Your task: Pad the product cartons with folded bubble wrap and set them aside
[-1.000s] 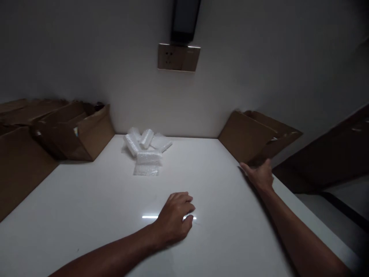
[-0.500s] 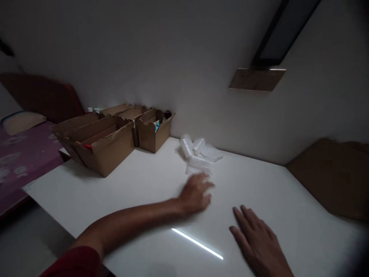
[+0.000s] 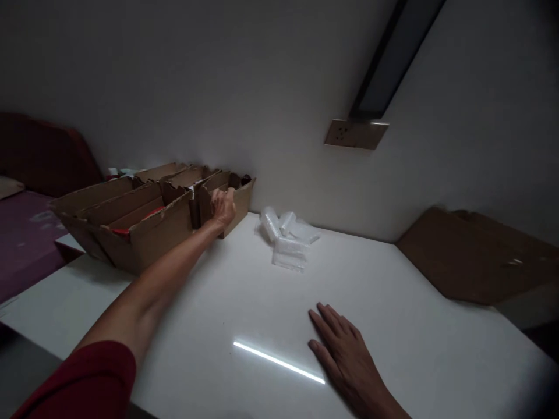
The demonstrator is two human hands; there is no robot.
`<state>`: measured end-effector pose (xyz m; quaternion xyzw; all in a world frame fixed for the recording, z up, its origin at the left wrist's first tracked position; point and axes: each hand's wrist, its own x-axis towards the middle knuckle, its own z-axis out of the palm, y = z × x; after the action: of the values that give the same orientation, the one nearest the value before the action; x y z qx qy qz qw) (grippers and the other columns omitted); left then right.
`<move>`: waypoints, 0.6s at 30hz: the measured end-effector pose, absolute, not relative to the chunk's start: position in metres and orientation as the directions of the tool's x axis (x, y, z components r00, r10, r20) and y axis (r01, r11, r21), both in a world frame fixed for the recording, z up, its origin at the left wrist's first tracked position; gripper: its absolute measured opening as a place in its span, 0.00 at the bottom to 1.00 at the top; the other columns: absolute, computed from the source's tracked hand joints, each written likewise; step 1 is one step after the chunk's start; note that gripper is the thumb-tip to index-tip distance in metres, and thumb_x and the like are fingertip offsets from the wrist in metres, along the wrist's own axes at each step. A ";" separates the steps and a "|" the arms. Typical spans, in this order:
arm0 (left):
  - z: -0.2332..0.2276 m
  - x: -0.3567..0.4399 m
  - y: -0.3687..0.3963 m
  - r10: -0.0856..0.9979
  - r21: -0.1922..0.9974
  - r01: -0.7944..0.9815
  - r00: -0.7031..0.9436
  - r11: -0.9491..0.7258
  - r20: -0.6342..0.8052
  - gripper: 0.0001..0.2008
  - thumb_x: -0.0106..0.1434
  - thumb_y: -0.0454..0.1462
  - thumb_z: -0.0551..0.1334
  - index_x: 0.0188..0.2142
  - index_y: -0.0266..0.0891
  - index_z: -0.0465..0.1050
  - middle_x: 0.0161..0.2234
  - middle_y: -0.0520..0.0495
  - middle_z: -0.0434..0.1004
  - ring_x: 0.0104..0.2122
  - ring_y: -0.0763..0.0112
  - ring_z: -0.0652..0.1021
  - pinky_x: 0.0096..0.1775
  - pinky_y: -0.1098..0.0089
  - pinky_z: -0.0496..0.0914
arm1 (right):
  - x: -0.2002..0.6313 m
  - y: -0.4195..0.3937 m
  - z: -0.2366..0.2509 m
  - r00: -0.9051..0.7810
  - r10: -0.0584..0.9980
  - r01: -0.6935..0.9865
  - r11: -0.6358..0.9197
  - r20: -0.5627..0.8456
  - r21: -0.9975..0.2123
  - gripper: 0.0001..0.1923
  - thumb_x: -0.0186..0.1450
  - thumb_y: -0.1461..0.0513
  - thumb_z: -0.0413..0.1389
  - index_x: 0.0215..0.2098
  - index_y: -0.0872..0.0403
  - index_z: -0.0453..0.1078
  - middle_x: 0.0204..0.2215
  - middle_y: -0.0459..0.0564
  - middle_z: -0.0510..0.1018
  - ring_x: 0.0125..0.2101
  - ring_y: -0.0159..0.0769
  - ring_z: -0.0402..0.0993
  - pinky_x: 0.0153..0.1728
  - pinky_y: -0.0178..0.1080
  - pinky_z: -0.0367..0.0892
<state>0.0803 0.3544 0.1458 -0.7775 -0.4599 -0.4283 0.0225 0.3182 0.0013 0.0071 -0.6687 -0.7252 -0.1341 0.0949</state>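
Note:
My left hand [image 3: 223, 206] is at the front rim of the small cardboard box [image 3: 243, 205], its fingers curled over into the opening. The fingertips are hidden, so I cannot make out what they grip. A dark round-topped thing [image 3: 246, 179] shows at the back of that box. My right hand [image 3: 345, 355] lies flat on the white table [image 3: 209, 302] with fingers stretched out, holding nothing. Beyond it lies a small heap of clear plastic wrap, with a roll [image 3: 270, 224] and a flat folded piece [image 3: 292, 253].
Left of the small box stand larger cardboard boxes [image 3: 161, 233] with red things [image 3: 122, 231] inside. A brown cardboard piece [image 3: 471, 256] is at the right edge. A wall socket [image 3: 356, 134] sits below a dark-framed panel [image 3: 397, 58]. A bed [image 3: 26, 227] is at far left.
My left hand has moved from beside the plastic wrap, left and away from me, to the small cardboard box. The right hand stays flat on the table. The view has turned slightly right.

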 end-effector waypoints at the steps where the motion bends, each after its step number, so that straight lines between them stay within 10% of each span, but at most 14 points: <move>1: 0.146 0.076 0.346 0.683 0.342 0.733 0.223 -0.588 0.696 0.21 0.56 0.25 0.53 0.47 0.37 0.73 0.36 0.39 0.80 0.45 0.53 0.76 0.58 0.51 0.61 | 0.317 0.001 0.009 -0.088 0.942 0.995 0.072 0.323 0.062 0.27 0.73 0.49 0.45 0.66 0.49 0.63 0.65 0.54 0.66 0.63 0.49 0.63 0.58 0.55 0.66; 11: 0.121 -0.024 0.159 0.364 0.163 0.534 0.297 -0.830 0.883 0.21 0.60 0.30 0.62 0.53 0.43 0.68 0.38 0.50 0.78 0.39 0.64 0.79 0.63 0.47 0.61 | 0.319 -0.003 0.013 -0.038 0.910 0.966 0.140 0.414 -0.219 0.21 0.71 0.51 0.50 0.55 0.51 0.73 0.58 0.56 0.75 0.58 0.50 0.70 0.53 0.57 0.70; 18: 0.053 -0.088 0.107 0.781 0.789 0.245 -0.155 -0.563 0.605 0.46 0.49 0.38 0.73 0.65 0.51 0.54 0.64 0.44 0.62 0.64 0.51 0.66 0.66 0.48 0.58 | 0.287 -0.004 0.027 0.148 0.958 0.754 0.052 0.247 -0.655 0.28 0.69 0.52 0.52 0.65 0.51 0.62 0.60 0.58 0.72 0.56 0.50 0.73 0.48 0.54 0.75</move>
<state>-0.0875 0.1068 0.0528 -0.6151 -0.4170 -0.6351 -0.2108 0.2873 -0.0043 0.0271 -0.6727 -0.6361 0.1460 0.3487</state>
